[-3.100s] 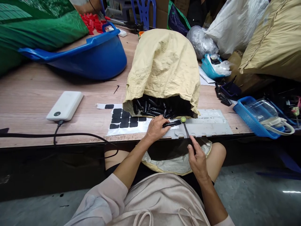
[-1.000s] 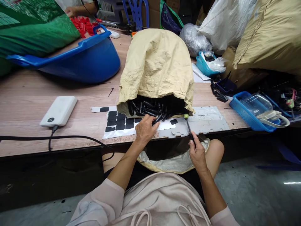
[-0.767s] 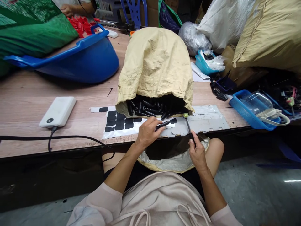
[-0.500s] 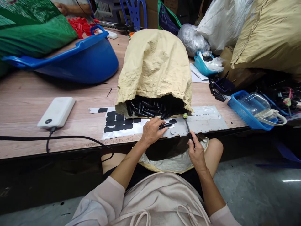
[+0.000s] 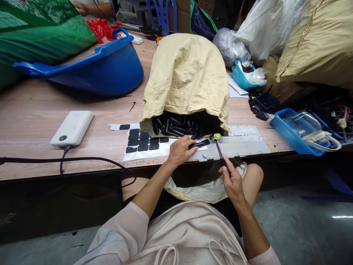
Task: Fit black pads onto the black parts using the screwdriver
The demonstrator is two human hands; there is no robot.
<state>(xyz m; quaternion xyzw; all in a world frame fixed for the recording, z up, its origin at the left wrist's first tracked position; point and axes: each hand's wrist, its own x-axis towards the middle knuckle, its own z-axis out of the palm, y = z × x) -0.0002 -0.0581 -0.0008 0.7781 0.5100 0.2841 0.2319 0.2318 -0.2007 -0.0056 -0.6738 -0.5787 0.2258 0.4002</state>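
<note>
My left hand rests at the table's front edge, its fingers closed on a slim black tube-like part. That part's far end lies over a black patch on a white strip. In my right hand is the dark handle of a small hammer, its yellow-green head raised toward the sack mouth, right of the black part. Many similar black parts lie inside the open mouth of a beige sack. To the left, a white sheet carries rows of black rounded patches.
A grey board lies along the front edge. A white power bank with a black cable and a blue basin stand left. Blue baskets sit right. An open sack hangs below the edge. A person's hand shows far left.
The view has shifted slightly, so the scene sits further right. My right hand has turned the hammer head a little leftward, closer to the black part. My left hand keeps its hold.
</note>
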